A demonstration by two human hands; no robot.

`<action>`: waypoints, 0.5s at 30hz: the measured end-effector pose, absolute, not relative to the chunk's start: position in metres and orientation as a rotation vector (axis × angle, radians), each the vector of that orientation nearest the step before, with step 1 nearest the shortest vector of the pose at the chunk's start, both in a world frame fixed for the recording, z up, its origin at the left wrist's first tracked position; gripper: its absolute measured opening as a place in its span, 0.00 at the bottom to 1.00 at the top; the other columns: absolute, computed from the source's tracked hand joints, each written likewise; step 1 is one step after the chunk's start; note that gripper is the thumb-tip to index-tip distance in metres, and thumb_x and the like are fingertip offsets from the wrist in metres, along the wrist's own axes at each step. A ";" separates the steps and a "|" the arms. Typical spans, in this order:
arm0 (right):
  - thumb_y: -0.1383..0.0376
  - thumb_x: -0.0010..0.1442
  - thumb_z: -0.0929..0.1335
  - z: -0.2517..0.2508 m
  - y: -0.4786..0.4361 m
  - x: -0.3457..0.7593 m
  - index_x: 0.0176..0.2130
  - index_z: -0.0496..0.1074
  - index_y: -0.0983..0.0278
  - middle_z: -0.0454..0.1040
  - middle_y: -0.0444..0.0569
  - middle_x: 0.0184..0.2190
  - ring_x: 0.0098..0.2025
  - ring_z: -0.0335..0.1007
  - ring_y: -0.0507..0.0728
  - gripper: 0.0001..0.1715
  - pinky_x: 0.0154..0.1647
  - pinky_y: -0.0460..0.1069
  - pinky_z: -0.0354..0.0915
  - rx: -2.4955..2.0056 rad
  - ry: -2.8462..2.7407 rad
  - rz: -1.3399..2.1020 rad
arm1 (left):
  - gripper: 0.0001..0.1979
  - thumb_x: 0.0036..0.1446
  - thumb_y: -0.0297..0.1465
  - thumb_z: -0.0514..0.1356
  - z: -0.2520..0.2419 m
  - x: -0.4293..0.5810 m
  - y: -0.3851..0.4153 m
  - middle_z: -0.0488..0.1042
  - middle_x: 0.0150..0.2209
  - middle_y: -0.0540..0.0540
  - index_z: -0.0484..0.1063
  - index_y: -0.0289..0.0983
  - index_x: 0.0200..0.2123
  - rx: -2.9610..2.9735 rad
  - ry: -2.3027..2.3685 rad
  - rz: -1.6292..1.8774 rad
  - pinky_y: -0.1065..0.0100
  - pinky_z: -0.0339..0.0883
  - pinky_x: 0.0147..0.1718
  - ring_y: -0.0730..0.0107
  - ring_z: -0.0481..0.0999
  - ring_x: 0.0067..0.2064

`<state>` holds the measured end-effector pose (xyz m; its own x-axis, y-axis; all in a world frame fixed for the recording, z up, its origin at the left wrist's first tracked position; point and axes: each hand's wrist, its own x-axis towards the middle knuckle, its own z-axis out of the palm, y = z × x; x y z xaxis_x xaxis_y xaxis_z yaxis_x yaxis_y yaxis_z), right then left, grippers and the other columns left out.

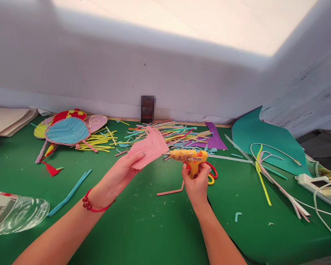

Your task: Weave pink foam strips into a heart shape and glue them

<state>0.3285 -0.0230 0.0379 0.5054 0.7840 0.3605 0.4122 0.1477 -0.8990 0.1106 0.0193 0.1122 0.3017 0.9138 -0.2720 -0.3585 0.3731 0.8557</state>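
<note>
Between the fingers and thumb of my left hand point(123, 175) is a pink piece of pressed-together pipe cleaners point(150, 147), tilted up above the table. My right hand point(197, 184) grips a yellow hot glue gun point(189, 156) by its handle. Its nozzle points left and reaches the right edge of the pink piece; whether it touches, I cannot tell. Below the gun lies a bent pink pipe cleaner point(169, 192), partly hidden by my right hand. Red-and-yellow scissors point(212, 175) lie behind that hand, mostly covered.
Many cut pipe cleaners point(179, 134) are heaped at the back. Finished fans point(67, 131) lie at back left, a plastic bottle point(19, 213) at front left. On the right are a teal sheet point(267, 140), a power strip point(317, 186) and loose cables. The gun's black cord trails forward.
</note>
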 end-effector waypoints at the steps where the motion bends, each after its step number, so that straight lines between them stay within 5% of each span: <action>1: 0.55 0.54 0.70 0.038 -0.023 0.329 0.44 0.55 0.60 0.68 0.47 0.36 0.30 0.67 0.52 0.25 0.29 0.49 0.67 -1.476 -1.091 0.360 | 0.13 0.50 0.34 0.66 0.112 0.110 0.019 0.77 0.42 0.49 0.78 0.40 0.41 0.771 0.872 0.964 0.71 0.60 0.32 0.73 0.69 0.36; 15: 0.51 0.54 0.70 0.041 -0.022 0.334 0.43 0.54 0.59 0.69 0.48 0.38 0.31 0.68 0.53 0.27 0.30 0.49 0.67 -1.472 -1.045 0.359 | 0.07 0.51 0.33 0.66 0.115 0.109 0.018 0.73 0.29 0.53 0.77 0.39 0.35 0.776 0.834 0.961 0.72 0.58 0.28 0.76 0.63 0.29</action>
